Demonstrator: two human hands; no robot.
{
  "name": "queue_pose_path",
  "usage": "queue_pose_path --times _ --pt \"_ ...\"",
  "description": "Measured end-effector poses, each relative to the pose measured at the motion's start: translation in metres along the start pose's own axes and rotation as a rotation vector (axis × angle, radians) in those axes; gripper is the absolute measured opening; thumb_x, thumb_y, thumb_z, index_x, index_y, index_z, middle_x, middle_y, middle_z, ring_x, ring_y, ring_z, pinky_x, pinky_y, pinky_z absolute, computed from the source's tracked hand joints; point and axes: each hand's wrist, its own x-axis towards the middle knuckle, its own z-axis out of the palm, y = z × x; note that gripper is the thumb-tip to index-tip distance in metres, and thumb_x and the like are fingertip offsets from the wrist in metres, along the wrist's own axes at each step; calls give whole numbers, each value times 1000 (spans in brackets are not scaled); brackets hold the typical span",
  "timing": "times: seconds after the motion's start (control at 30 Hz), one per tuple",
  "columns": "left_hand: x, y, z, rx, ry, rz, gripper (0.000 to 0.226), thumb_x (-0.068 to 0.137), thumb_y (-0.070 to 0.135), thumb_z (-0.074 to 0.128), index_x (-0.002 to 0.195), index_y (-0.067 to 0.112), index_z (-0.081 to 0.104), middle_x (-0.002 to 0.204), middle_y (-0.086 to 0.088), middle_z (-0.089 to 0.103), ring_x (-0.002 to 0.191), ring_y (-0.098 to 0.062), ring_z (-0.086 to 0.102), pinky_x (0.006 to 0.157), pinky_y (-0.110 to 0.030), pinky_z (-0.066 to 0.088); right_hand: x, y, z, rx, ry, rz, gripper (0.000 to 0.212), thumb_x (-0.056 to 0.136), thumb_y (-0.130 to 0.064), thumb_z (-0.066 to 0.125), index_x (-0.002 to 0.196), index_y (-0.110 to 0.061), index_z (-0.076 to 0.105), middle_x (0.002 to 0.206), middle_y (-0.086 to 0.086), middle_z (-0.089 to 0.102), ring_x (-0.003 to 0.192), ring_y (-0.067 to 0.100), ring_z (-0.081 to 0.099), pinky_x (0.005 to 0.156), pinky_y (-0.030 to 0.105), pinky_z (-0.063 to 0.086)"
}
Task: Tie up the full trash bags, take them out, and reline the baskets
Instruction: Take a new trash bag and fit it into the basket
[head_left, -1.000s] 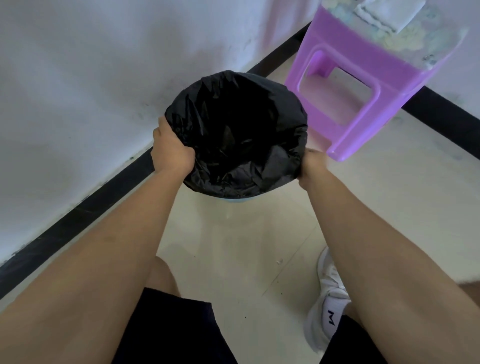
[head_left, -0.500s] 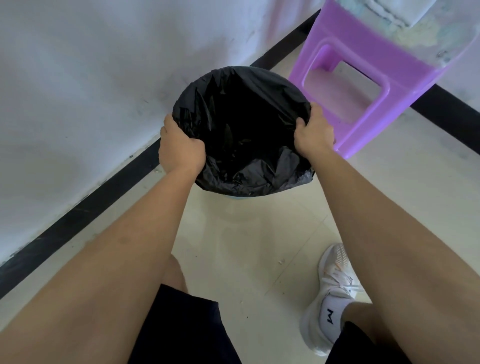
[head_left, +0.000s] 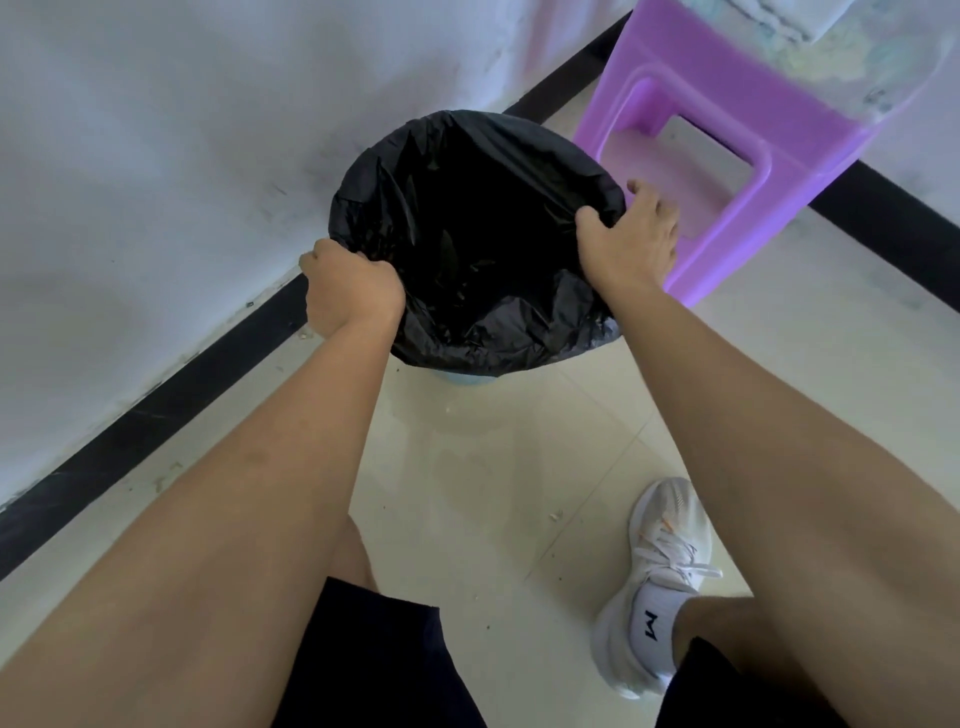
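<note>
A black trash bag (head_left: 483, 244) lines a round basket on the floor by the wall; its mouth is folded over the rim. Only a sliver of the light blue basket (head_left: 467, 378) shows below the bag's hem. My left hand (head_left: 348, 293) grips the bag's edge at the left rim, fingers curled around it. At the right rim my right hand (head_left: 631, 244) holds the bag's edge, thumb inside the mouth and fingers outside. The inside of the bag is dark and looks empty.
A purple plastic stool (head_left: 727, 156) stands just right of the basket, touching distance from my right hand, with a pale package (head_left: 831, 57) on top. White wall with a black baseboard (head_left: 156, 410) runs behind. My white sneaker (head_left: 654, 587) is on the tiled floor.
My right hand has moved from the near right rim up along the rim to the far right side, beside the stool. My left hand has stayed at the left rim.
</note>
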Motion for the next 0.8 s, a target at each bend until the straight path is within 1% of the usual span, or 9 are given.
queue_pose_path --times 0.1,0.17,0.23,0.3,0.43,0.5,0.57,0.67,0.8 --pt "0 3 -2 -14 -26 -23 27 93 15 51 119 6 49 123 -10 56 101 -29 59 72 -36 40 -30 -2 -1 -22 11 -18 84 80 -35 62 154 -23 24 160 11 19 144 34 25 117 50 23" --pt "-2 4 -2 -27 -33 -39 29 92 12 52 119 7 48 121 -10 57 99 -28 59 71 -36 40 -49 4 3 -137 -143 -4 106 75 -22 71 157 -30 5 162 14 9 137 39 35 105 47 39" --pt "-5 3 -1 -44 -43 -46 32 90 10 52 120 7 46 117 -10 59 91 -25 57 69 -36 41 -53 7 7 -213 -214 5 116 74 -13 74 157 -36 -4 151 16 24 100 37 57 75 38 46" --pt "-10 -2 2 -80 -37 -65 43 88 9 52 129 8 40 118 -11 60 94 -26 59 70 -36 42 -43 2 11 -219 -181 20 117 75 -7 73 157 -37 -5 134 14 36 69 27 51 64 35 42" --pt "-20 -7 4 -174 -19 -109 82 89 10 53 154 28 7 137 -5 52 108 -26 60 75 -34 44 -27 1 8 -35 -256 -9 118 70 -17 79 157 -37 1 136 10 44 95 28 56 82 37 49" --pt "-23 -7 3 -204 -1 -105 87 88 7 52 155 34 2 150 -3 40 121 -25 53 81 -35 45 -29 11 5 121 -267 2 113 70 -28 77 157 -36 5 148 3 44 129 29 48 112 51 34" --pt "-25 -7 4 -195 30 -57 87 87 0 49 155 35 7 160 -1 24 138 -25 36 93 -34 43 -34 25 7 236 -207 135 100 74 -31 65 157 -36 9 156 -1 37 140 30 37 118 56 20" --pt "-24 -9 7 -261 9 -2 86 86 -1 46 154 37 12 156 1 32 126 -13 45 79 -16 36 -42 35 18 667 -267 359 76 65 -16 50 140 -27 44 124 2 59 110 28 57 89 41 49" --pt "-17 -3 11 -380 -2 -50 86 84 -2 44 153 38 14 134 1 53 94 -8 47 77 -20 38 -26 27 20 712 -298 396 52 60 -6 43 108 -20 57 87 1 60 79 25 55 64 31 44"
